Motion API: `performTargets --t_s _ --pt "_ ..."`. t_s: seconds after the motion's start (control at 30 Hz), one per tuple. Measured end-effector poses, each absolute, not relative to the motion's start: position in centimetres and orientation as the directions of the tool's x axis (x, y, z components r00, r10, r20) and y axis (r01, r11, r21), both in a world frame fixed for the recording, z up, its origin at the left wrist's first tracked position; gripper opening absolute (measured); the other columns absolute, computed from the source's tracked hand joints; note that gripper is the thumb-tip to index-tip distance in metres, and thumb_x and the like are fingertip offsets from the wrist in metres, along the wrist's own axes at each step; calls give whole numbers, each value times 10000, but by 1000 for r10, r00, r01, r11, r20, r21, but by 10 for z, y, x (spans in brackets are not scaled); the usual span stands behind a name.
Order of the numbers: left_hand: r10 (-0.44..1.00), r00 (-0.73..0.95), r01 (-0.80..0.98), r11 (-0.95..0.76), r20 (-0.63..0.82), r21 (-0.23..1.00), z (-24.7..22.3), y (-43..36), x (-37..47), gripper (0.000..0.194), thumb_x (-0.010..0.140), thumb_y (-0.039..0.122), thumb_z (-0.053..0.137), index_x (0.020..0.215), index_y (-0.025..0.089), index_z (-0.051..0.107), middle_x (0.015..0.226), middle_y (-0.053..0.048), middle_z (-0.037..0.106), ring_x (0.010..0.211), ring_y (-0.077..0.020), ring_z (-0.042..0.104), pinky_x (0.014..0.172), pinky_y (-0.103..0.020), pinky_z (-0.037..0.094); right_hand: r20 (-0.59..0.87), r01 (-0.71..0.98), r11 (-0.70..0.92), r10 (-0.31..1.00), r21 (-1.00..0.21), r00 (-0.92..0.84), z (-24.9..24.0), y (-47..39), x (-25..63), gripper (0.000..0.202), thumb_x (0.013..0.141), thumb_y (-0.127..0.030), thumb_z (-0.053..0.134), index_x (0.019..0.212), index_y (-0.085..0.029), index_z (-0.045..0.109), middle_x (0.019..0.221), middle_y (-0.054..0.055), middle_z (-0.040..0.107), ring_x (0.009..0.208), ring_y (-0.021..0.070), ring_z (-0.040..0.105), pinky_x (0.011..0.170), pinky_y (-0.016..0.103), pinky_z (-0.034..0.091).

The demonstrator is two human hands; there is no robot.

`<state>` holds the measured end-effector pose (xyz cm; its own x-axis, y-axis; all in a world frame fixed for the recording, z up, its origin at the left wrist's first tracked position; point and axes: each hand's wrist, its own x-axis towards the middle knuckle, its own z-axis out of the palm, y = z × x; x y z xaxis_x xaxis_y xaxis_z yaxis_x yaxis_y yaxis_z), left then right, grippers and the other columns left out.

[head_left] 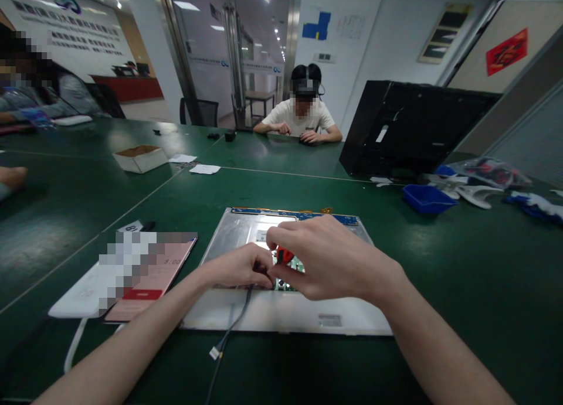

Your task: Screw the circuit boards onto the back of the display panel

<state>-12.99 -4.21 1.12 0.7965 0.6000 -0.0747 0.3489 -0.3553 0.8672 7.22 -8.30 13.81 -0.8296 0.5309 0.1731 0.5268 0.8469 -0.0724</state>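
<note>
A flat metal display panel (229, 229) lies on the green table in front of me, with a green circuit board (297, 265) on its middle. My right hand (325, 255) is closed over the board around a red and black tool handle (284, 255), which looks like a screwdriver; its tip is hidden. Just beside it, my left hand (246, 264) rests on the board with its fingers curled together. What those fingers hold, if anything, is hidden. From under the left hand a dark cable (240, 318) with a white connector (214, 353) runs over the panel's near edge.
Left of the panel lie a white power bank (83, 293) and a phone (152, 276). Farther off stand a cardboard box (139, 159), a black monitor (404, 129) and a blue tray (427, 198). Across the table sits a person (303, 109) wearing a headset; another sits at far left.
</note>
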Motion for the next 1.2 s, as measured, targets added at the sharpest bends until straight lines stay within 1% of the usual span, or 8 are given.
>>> performTargets --t_s 0.07,0.17,0.4,0.6,0.7,0.8,1.0,1.2 --pt "613 786 359 -352 -77 864 11 -43 -130 97 762 228 688 809 144 699 757 -13 650 681 -142 575 603 -225 439 170 525 846 534 -99 -828 139 -84 73 87 812 -249 511 859 -177 514 855 23 616 620 119 474 489 265 233" --pt "612 784 374 -339 -99 863 10 -43 -130 96 767 229 686 818 150 706 771 -17 666 686 -142 586 615 -228 450 152 535 838 545 -108 -824 139 -86 72 86 821 -211 492 892 -172 521 880 27 626 640 123 499 493 269 236" --pt "583 805 360 -331 -111 872 6 -40 -130 100 770 218 677 848 161 706 826 -27 683 759 -159 610 672 -243 469 166 658 752 645 34 -746 137 -85 68 174 895 -347 483 827 -200 548 715 12 653 593 148 536 488 281 185" --pt "591 803 367 -385 -80 847 11 -42 -130 104 788 256 670 814 164 710 745 -4 642 688 -136 575 622 -227 440 143 570 817 576 -88 -805 141 -86 74 116 831 -290 523 859 -177 527 853 29 640 634 133 504 498 274 237" --pt "608 787 396 -363 -108 843 11 -43 -130 115 782 267 681 834 171 718 788 -15 665 732 -151 593 653 -236 454 97 527 840 539 -129 -836 142 -86 75 64 804 -210 515 857 -177 511 826 18 620 634 125 489 504 265 257" --pt "605 785 402 -330 -135 854 10 -43 -130 125 780 267 680 841 164 716 791 -22 675 711 -152 600 640 -240 462 94 550 828 559 -106 -824 141 -86 73 49 840 -205 493 875 -181 515 826 21 635 645 127 508 506 267 250" --pt "603 791 364 -332 -101 870 11 -42 -129 125 766 264 684 818 152 701 807 -27 666 752 -163 598 668 -249 464 121 631 776 628 -14 -769 140 -84 71 159 888 -339 503 838 -194 545 702 12 638 584 135 515 494 275 209" --pt "609 784 398 -339 -124 852 11 -43 -130 109 771 240 663 806 148 709 729 -12 656 655 -141 571 591 -226 432 117 528 845 535 -90 -837 141 -89 74 71 828 -250 508 829 -179 512 804 31 620 625 129 481 510 271 250"
